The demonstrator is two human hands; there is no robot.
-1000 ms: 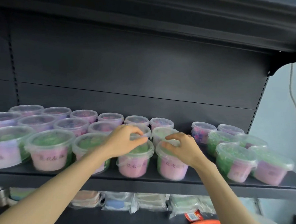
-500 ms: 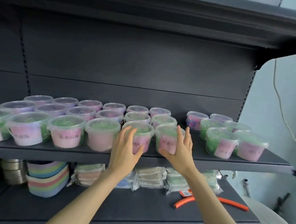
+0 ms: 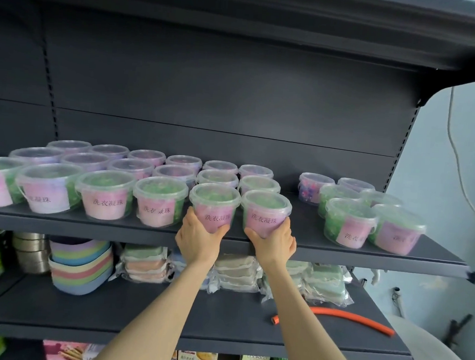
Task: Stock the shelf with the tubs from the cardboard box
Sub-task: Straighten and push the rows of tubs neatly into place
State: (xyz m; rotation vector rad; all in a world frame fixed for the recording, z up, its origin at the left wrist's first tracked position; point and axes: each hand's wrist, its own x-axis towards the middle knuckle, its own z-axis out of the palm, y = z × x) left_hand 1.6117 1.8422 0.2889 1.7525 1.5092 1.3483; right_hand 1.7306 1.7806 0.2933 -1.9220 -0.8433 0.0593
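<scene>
Shelving unit (image 3: 236,95): dark metal with a tall back panel, filling most of the view.
Shelf (image 3: 308,229): a dark board running across the middle, carrying all the tubs.
Lower shelf (image 3: 165,315): the next board down, at 6 o'clock from the hands.
Main block of tubs (image 3: 106,196): clear lidded tubs with pink labels and green or purple contents. They stand three rows deep, from 9 o'clock across to the centre.
Side cluster of tubs (image 3: 348,224): a smaller group at 3 o'clock, set apart from the main block by a strip of bare shelf.
Stacked bowls (image 3: 81,267): pastel colours, on the lower shelf at 8 o'clock.
Wrapped packets (image 3: 146,263): piled just beside the bowls, under the front edge of the shelf.
Orange hose (image 3: 347,317): lies curved on the lower shelf at 4 o'clock.
Left hand (image 3: 198,239): raised, with thumb and fingers cupped round the base of the left tub (image 3: 214,206).
Right hand (image 3: 275,244): likewise curled round the base of the right tub (image 3: 265,212).
Held tubs: upright, side by side at the right end of the front row, at the shelf's front edge.
</scene>
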